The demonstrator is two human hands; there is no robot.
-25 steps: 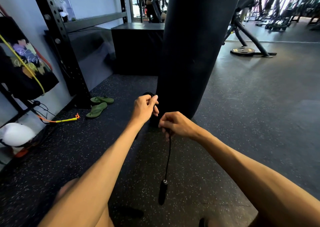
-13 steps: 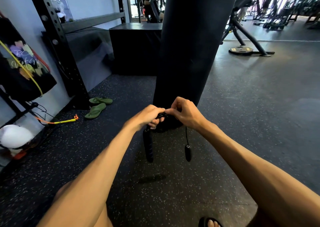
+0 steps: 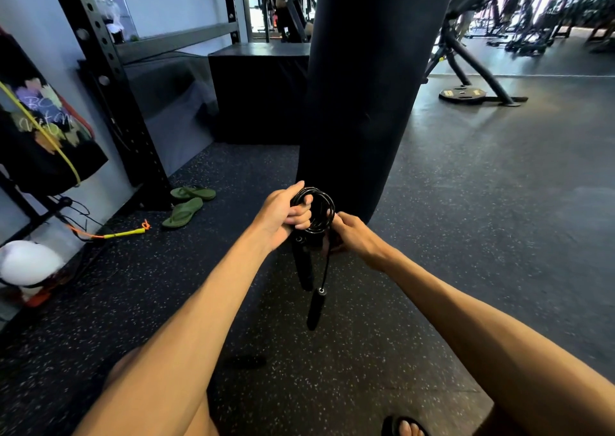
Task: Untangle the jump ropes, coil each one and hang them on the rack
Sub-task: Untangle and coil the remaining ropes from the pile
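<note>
Both hands grip the coiled jump rope [image 3: 316, 211] (handles dangling below).

Before the tall black punching bag [image 3: 372, 86]: the coiled black jump rope [image 3: 320, 207]. Left of it, green rubber flip-flops [image 3: 183, 212]; behind-left, a black box [image 3: 259, 103]; far right, seemingly a round weight plate [image 3: 462, 94].

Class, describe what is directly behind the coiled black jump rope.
A tall black cylindrical punching bag; the left hand and coiled black rope cover part of its base.

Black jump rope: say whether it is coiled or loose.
Mostly coiled: left hand grips the rope in ringed loops; right hand pinches a short tail, handle dangling.
</note>
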